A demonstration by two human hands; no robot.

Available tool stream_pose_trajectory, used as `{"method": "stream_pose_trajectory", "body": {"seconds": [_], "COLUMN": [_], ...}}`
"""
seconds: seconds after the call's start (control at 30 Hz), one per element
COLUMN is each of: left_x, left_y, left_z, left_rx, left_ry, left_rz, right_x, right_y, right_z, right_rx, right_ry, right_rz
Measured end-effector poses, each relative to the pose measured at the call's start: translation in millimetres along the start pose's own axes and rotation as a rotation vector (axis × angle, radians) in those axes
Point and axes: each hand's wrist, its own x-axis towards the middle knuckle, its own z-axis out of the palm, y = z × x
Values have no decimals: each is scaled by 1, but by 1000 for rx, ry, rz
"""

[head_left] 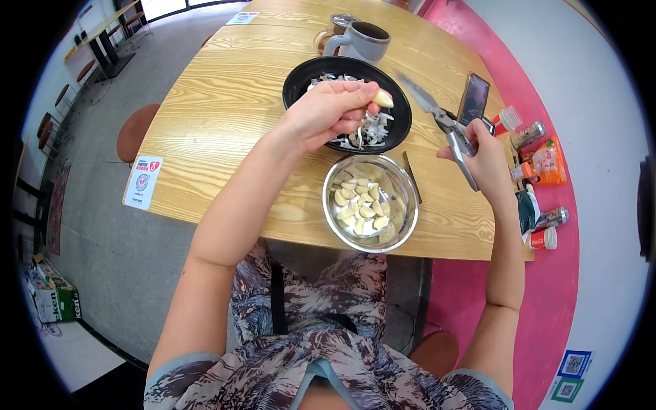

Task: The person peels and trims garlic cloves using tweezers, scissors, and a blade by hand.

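Note:
Over the black bowl [404, 126], my left hand [335, 109] pinches a pale garlic clove [383, 100] between thumb and fingers. To the right, my right hand [482, 157] grips metal kitchen scissors [447, 126], blades pointing up and to the left, apart from the clove. Whitish skins and scraps [372, 130] lie in the black bowl, partly hidden under my left hand. Nearer to me, a shiny steel bowl [410, 219] holds several peeled garlic cloves [362, 205]. It sits close to the table's front edge.
A grey mug [369, 44] and a lidded glass jar [342, 22] stand behind the black bowl. A phone [474, 96] is propped at the right. Spice jars [529, 134], an orange packet [549, 164] and a red cup [543, 238] line the right side. A dark stick-like object [412, 176] lies beside the steel bowl.

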Motion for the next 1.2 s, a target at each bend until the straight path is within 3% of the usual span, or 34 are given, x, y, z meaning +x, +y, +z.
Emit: {"method": "stream_pose_trajectory", "body": {"seconds": [0.1, 0.13, 0.2, 0.23, 0.4, 0.53, 0.6, 0.63, 0.9, 1.0, 1.07, 1.13, 1.2], "left_x": [-6, -7, -12, -15, -17, -10, 2, 2, 9, 10, 11, 12, 13], "left_y": [8, 8, 6, 10, 9, 6, 3, 2, -7, -7, -5, -7, -8], "left_z": [5, 6, 8, 15, 19, 15, 1, -3, -14, -11, -13, -17, -18], "left_rx": [537, 536, 950, 990, 1014, 748, -19, -145, -189, -111, -252, -236, -190], "left_ry": [-64, -65, -261, -274, -279, -132, -137, -121, -116, 1, 15, -16, -46], "left_rz": [-33, -33, 77, -30, -73, -40, -124, -98, -19, -9, -62, -26, -6], "right_x": [-2, -7, -20, -28, -69, -81, -83, -83, -94, -93, -95, -95, -93], "right_y": [3, 9, 24, 35, 73, 79, 81, 82, 100, 104, 107, 111, 100], "right_z": [-4, -3, 2, 5, 34, 43, 45, 46, 54, 56, 55, 57, 56], "right_rx": [-192, -171, -151, -157, -95, -44, -26, -15, 11, 83, 129, -166, -270], "right_ry": [-79, -67, -61, -62, -60, -50, -53, -56, -74, -89, -109, 6, 111], "right_rz": [45, 112, 179, 236, 386, 427, 430, 438, 443, 452, 497, 128, 7]}}
